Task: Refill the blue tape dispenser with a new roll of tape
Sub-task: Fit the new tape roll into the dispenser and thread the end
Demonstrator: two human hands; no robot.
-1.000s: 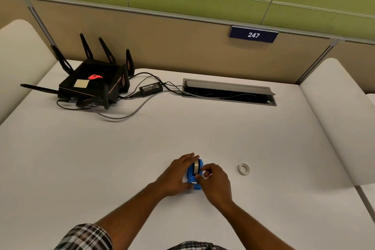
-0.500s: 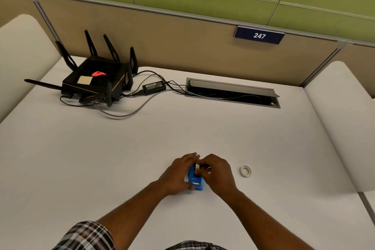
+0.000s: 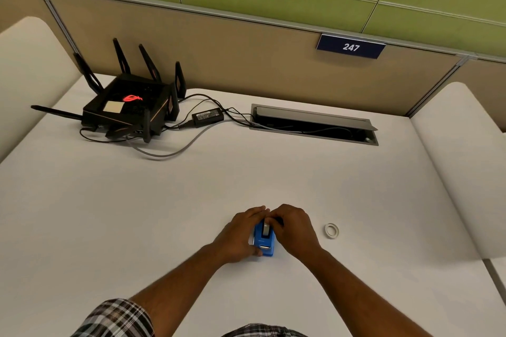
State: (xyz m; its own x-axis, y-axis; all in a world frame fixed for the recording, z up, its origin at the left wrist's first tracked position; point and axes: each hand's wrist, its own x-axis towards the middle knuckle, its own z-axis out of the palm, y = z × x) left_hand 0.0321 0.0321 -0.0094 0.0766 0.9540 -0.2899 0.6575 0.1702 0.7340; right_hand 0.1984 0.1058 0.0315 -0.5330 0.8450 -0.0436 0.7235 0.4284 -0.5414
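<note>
The blue tape dispenser (image 3: 263,242) rests on the white table (image 3: 164,200), near its front. A roll of tape (image 3: 266,228) sits in its top, mostly covered by fingers. My left hand (image 3: 241,232) clasps the dispenser's left side. My right hand (image 3: 294,228) is curled over the right side, its fingertips on the roll at the far end. A small white tape ring (image 3: 331,230) lies flat on the table to the right of my right hand, apart from it.
A black router with antennas (image 3: 128,109) stands at the far left, with a power brick (image 3: 207,116) and cables running to an open cable hatch (image 3: 315,124). Padded white dividers (image 3: 465,161) flank the table on both sides.
My right hand has slid forward over the dispenser and now covers the roll; its fingers meet my left hand's fingers at the far end. The dispenser stays in place.
</note>
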